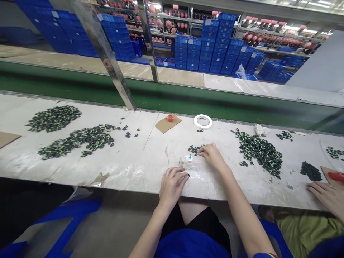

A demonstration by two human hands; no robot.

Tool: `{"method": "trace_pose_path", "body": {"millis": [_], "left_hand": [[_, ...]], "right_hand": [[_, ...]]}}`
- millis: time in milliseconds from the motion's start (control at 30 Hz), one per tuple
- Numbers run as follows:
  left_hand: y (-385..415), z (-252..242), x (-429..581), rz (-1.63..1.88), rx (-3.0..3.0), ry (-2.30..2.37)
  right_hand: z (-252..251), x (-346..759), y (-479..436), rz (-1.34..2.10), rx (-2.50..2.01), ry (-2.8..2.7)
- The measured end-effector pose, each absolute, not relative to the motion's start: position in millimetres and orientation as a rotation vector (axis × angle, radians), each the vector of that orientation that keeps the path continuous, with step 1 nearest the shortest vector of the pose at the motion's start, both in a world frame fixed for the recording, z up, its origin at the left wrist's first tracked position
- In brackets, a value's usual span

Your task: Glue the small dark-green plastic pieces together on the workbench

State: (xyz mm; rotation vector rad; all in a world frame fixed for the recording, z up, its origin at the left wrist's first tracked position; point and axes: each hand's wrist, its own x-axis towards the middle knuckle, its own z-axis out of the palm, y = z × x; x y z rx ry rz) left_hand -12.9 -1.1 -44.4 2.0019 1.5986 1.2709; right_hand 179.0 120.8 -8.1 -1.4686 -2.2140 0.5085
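My left hand [172,184] is near the table's front edge, thumb and fingertips pinched on a small black-and-green piece [188,175]. My right hand [213,156] reaches to the edge of a little pile of dark pieces [194,149], its fingertips closed together. Whatever they hold is too small to make out. Between the hands a small white holder with a thin blue tip [189,160] stands on the table, with clear tape around its base.
Larger piles of black-and-green pieces lie left [77,139] and right [259,152]. Behind my hands are a white tape roll [203,122] and a red pot [170,118] on cardboard [162,125]. A co-worker's hand [329,195] rests at right. A metal post [118,79] rises left.
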Motion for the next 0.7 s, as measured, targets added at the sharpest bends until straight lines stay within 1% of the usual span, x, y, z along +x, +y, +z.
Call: {"method": "trace_pose_path", "body": {"millis": [267,467,700], "left_hand": [[-4,-38,-19,1.333,1.696,1.514],[-5,-37,-19,1.344,1.571,1.510],[-4,-41,-18,1.346,1.547,1.520]], "right_hand": [[4,178,99,0.487,-1.425,-2.145],[7,195,77,0.549,-1.459,-2.083],[8,225,112,0.317,-1.837,-1.952]]}}
